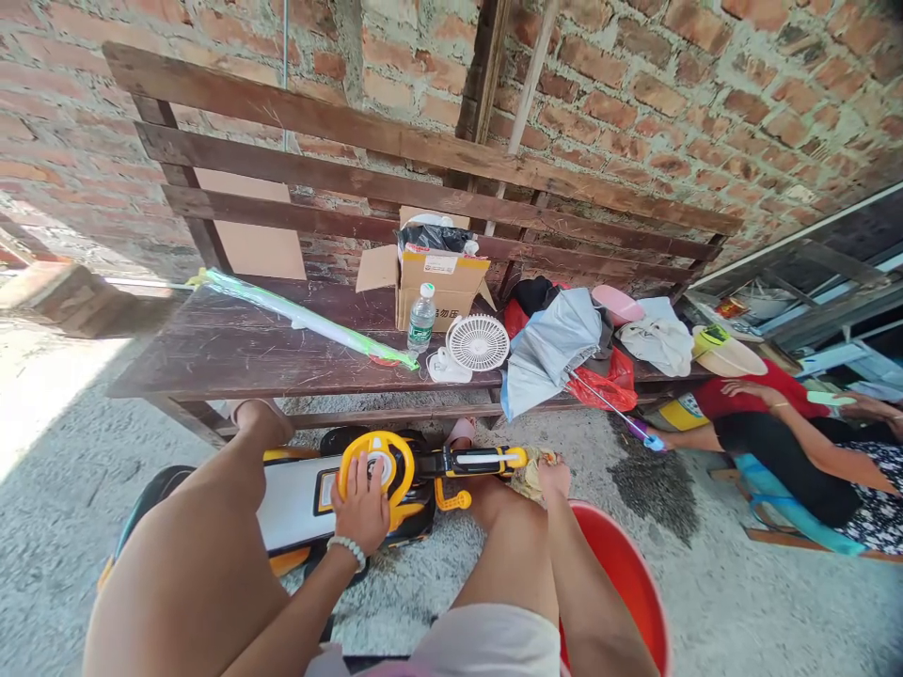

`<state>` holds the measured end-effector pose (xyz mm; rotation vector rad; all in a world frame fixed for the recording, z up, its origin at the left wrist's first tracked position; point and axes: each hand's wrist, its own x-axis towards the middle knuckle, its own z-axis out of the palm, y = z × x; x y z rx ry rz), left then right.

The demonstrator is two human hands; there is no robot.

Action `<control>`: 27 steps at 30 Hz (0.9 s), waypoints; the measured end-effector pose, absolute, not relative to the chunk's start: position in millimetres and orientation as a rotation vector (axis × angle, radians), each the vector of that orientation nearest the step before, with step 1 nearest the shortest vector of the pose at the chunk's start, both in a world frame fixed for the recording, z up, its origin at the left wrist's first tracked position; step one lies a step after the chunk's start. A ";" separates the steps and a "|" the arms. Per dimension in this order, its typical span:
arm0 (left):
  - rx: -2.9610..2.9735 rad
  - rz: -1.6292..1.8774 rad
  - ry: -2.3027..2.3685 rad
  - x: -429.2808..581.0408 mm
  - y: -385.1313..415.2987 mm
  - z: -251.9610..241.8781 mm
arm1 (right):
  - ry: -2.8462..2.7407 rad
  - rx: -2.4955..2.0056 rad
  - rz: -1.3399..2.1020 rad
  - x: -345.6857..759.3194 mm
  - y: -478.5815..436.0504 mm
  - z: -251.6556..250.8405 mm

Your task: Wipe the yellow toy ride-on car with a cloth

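Observation:
A child's ride-on toy excavator (296, 500) in yellow, white and black stands on the ground between my legs. My left hand (361, 508) lies on its yellow steering wheel (402, 461), fingers stretched out over the hub and rim. The toy's digger arm (486, 460) points right and ends in a yellow tip. Close to that tip, my right hand (554, 478) has its fingers closed on a wadded yellowish cloth (530, 478), partly hidden by the hand. Beside my right forearm is a red bucket (621, 564).
A dark wooden bench (162, 348) runs ahead, bearing a cardboard box (441, 287), a water bottle (421, 322), a white fan (478, 342), a folded silver umbrella (554, 348) and a green-edged wrapped roll (303, 315). A seated person (797, 442) is at right, near a wet patch (656, 489).

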<state>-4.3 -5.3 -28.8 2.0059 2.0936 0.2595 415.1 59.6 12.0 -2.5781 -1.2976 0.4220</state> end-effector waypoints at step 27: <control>1.877 0.333 2.029 5.2 -6.6 -8.9 | -1.957 -1.971 0.904 223.6 98.4 74.2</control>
